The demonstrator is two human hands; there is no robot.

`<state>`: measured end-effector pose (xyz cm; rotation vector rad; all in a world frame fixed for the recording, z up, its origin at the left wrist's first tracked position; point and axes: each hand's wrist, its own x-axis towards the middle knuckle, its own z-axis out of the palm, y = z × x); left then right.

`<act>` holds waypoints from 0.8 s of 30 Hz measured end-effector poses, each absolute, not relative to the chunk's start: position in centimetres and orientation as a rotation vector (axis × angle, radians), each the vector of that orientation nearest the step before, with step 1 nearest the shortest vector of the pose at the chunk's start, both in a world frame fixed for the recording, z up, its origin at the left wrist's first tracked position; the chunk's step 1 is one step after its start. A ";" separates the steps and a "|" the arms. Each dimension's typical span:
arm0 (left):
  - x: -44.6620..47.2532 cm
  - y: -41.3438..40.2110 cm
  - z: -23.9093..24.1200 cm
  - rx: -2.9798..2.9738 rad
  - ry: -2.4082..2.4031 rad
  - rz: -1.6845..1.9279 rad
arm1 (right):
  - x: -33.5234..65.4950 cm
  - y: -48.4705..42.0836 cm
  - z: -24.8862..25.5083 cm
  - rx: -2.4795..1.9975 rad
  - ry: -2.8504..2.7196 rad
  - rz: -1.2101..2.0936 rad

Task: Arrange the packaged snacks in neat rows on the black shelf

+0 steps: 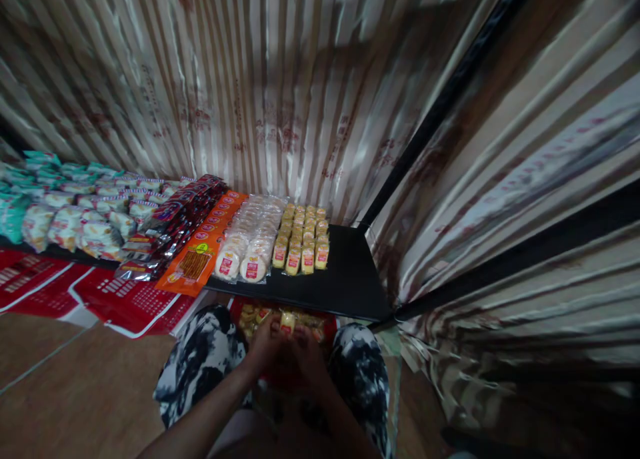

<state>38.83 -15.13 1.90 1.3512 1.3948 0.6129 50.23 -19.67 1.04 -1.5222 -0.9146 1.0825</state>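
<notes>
Between my knees, a small yellow wrapped snack [287,321] with a red and white label is held up by both hands. My left hand [267,341] pinches its left side, and my right hand [304,349] closes on its right side. Below them, a red box or bag [327,325] holds several more of these wrapped snacks [249,319]. On the black shelf [345,272] just beyond stand rows of the same yellow snacks [301,242]. Left of those lie rows of round white crackers [250,239] in clear wrappers.
Farther left on the shelf are an orange snack packet [203,249], dark red packets [175,225], and white and green bags [75,205]. A striped curtain [280,92] hangs behind. Black poles [425,139] slant at the right. A red banner [135,299] hangs in front.
</notes>
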 end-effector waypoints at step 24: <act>50.5 -10.9 9.9 1.725 1.332 0.769 | 61.1 -10.3 5.8 -1.521 -0.897 0.684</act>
